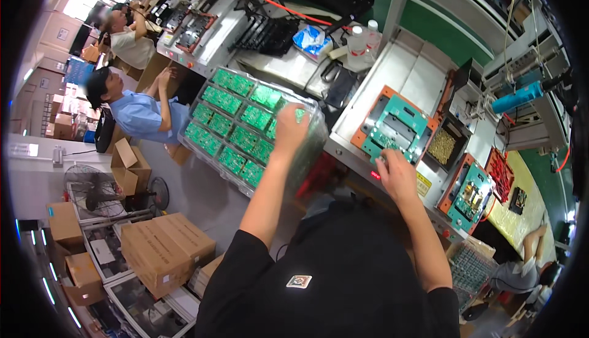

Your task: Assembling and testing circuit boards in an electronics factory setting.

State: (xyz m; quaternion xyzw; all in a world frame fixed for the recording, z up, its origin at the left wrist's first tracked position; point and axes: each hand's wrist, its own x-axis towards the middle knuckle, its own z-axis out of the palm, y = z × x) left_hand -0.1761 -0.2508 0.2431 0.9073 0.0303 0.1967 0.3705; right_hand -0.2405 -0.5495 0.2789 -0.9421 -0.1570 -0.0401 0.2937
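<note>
My left hand [291,130] is over the right side of a clear plastic tray [245,189] that holds several green circuit boards [221,100] in compartments. Its fingers are closed on a small green circuit board [299,116], mostly hidden by the hand. My right hand [399,177] reaches to the front edge of a teal and orange fixture [402,117] on the bench. With fingers bent together, it grips the near edge of another green circuit board [381,144] lying in the fixture; the fingertips are partly hidden.
A bin of small brass-coloured parts [443,146] sits right of the fixture, then a second fixture [471,194] and red-handled tools [500,175]. A blue powered screwdriver [518,98] hangs above. Bottles [357,42] stand behind. Cartons [162,249] and a co-worker [141,108] are at left.
</note>
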